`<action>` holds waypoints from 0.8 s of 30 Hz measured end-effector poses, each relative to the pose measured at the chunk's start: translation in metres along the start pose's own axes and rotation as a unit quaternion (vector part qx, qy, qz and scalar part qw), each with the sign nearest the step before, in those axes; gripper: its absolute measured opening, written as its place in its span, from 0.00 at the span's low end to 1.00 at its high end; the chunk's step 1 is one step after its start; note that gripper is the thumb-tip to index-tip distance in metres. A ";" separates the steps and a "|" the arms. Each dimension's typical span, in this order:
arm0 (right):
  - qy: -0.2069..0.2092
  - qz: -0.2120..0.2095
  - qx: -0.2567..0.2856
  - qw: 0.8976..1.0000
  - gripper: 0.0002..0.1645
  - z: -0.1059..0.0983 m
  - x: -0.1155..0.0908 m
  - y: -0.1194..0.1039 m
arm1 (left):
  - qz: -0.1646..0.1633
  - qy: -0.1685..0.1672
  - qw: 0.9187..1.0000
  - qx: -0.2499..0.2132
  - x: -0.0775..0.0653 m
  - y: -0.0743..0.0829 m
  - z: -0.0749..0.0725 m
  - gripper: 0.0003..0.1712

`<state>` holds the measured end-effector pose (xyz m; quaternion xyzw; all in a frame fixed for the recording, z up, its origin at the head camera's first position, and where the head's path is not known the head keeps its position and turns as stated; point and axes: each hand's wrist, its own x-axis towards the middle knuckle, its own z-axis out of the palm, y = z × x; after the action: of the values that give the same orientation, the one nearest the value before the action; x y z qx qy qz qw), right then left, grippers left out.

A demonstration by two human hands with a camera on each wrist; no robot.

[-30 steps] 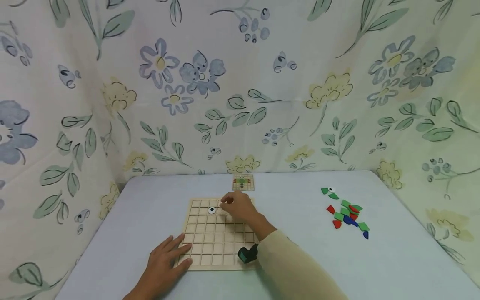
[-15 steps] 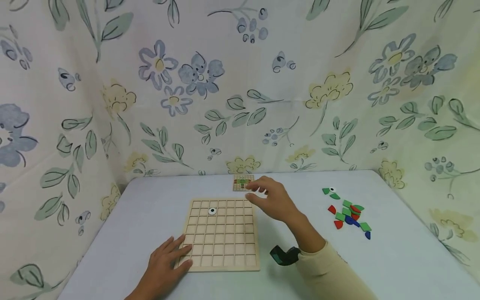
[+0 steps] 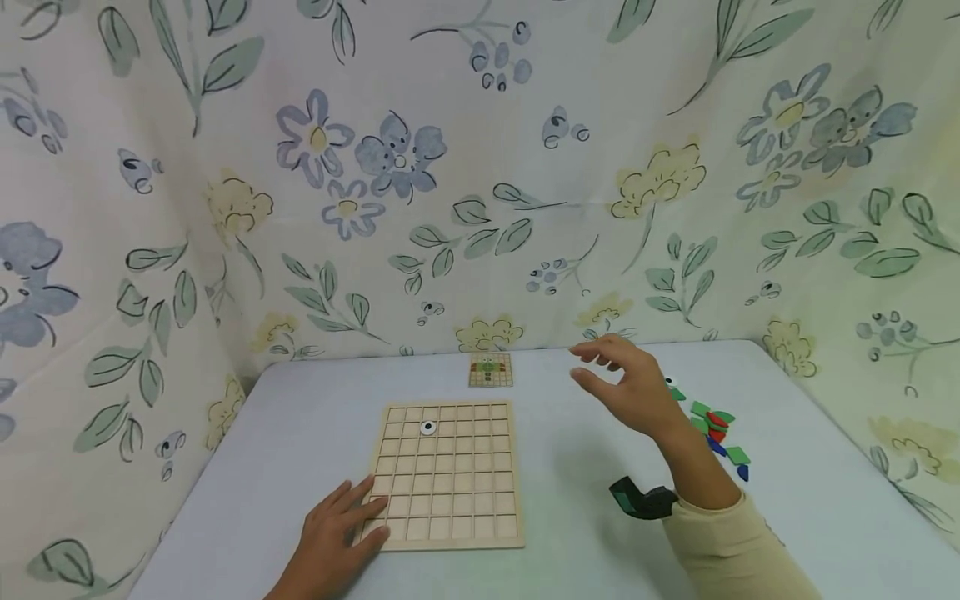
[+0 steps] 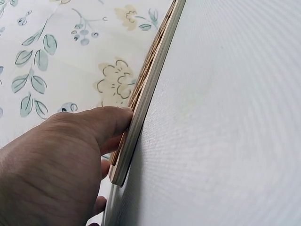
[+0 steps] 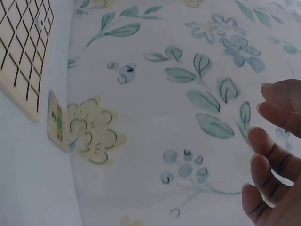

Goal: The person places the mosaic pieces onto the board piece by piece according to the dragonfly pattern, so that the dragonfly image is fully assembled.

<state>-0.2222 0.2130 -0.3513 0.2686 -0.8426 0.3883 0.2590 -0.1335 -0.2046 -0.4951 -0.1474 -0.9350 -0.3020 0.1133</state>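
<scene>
A square wooden grid board (image 3: 459,483) lies on the white table, with one round white eye piece (image 3: 428,427) in a cell of its upper rows. My left hand (image 3: 333,529) rests at the board's near left corner, its fingers spread along the edge. In the left wrist view the thumb (image 4: 117,117) touches the board's rim. My right hand (image 3: 626,387) is raised in the air right of the board, fingers loosely bent, thumb apart and nothing between them. In the right wrist view its fingers (image 5: 265,172) also show bare.
Scattered at the right are green pieces (image 3: 738,455), red pieces (image 3: 717,435), blue pieces (image 3: 716,447) and a second eye piece (image 3: 670,381), partly hidden by my right hand. A small pattern card (image 3: 491,370) lies behind the board. Floral cloth (image 3: 480,167) hangs around the table.
My right hand has left the upper part of the board and moved right through the air, its fingers spreading apart. The left hand stays at the board's corner.
</scene>
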 end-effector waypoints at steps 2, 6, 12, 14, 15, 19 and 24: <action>0.003 0.008 -0.015 1.000 0.17 -0.008 -0.003 0.010 | 0.001 0.003 1.000 0.001 0.000 0.000 0.000 0.22; 0.005 0.038 -0.028 0.999 0.17 -0.024 -0.008 0.029 | 0.001 0.003 1.000 -0.001 0.000 0.001 0.000 0.22; 0.007 0.084 -0.060 0.995 0.17 -0.046 -0.012 0.061 | -0.009 -0.006 1.000 0.000 0.001 0.001 0.000 0.23; 0.009 0.100 -0.057 0.993 0.17 -0.051 -0.014 0.073 | -0.015 -0.013 1.000 0.000 0.001 0.001 -0.001 0.23; 0.011 0.108 -0.056 0.992 0.17 -0.053 -0.015 0.078 | -0.018 -0.017 1.000 0.000 0.001 0.001 -0.001 0.24; 0.017 0.138 -0.060 0.989 0.18 -0.059 -0.020 0.094 | -0.022 -0.022 1.000 0.000 0.001 0.001 -0.002 0.24; 0.012 0.177 -0.069 0.982 0.19 -0.064 -0.023 0.111 | -0.018 -0.017 1.000 0.003 0.001 0.002 -0.002 0.24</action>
<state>-0.2634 0.3313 -0.3868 0.0920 -0.8986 0.3717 0.2144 -0.1340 -0.2037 -0.4922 -0.1355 -0.9401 -0.2989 0.0920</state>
